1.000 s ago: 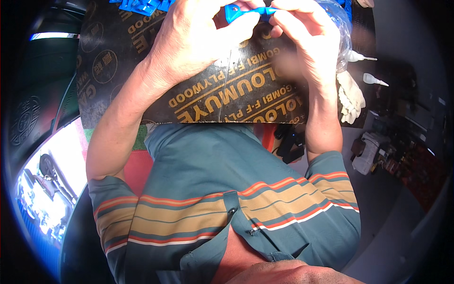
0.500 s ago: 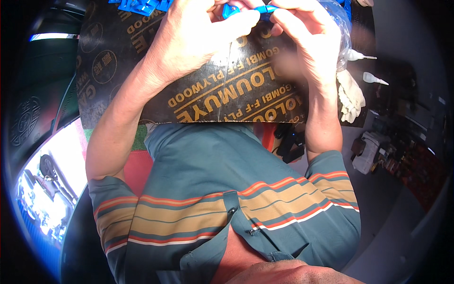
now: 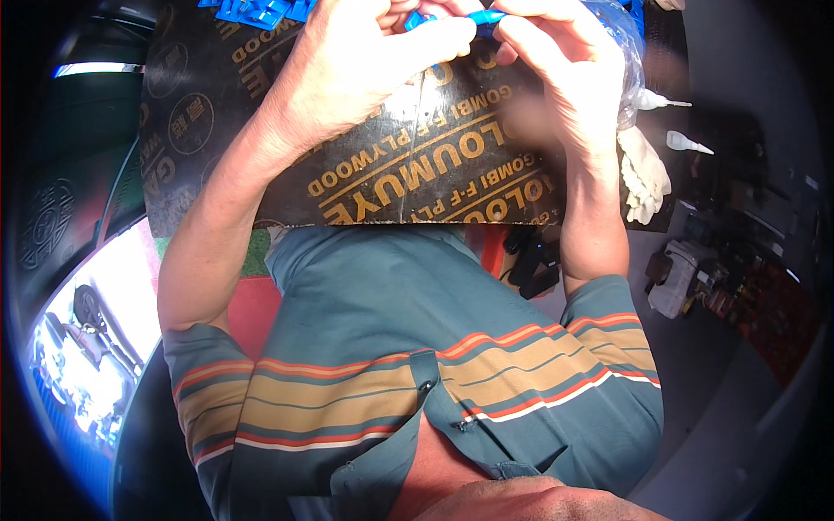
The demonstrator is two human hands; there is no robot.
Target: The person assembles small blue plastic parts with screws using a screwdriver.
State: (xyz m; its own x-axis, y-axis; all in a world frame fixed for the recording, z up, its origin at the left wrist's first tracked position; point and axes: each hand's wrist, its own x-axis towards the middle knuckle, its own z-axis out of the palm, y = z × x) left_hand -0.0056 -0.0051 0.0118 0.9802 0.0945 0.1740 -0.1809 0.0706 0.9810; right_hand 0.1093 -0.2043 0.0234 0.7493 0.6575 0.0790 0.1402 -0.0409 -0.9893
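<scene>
Where the head view looks down past a striped teal shirt (image 3: 417, 347), both hands meet at the top edge of the picture over a dark printed plywood board (image 3: 417, 165) that serves as the surface. The left hand (image 3: 365, 61) is curled, its fingers (image 3: 439, 39) pinched on a small blue plastic part (image 3: 480, 16). The right hand (image 3: 556, 69) is closed on the same part from the other side, fingertips bent onto it, so the part sits between the two hands just above the board's far half. Blue plastic pieces (image 3: 256, 10) lie in a heap on the board left of the left hand. A clear plastic bag (image 3: 627, 52) lies beside the right hand; a white glove (image 3: 645, 174) and two white nozzle tips (image 3: 686, 141) lie further right
</scene>
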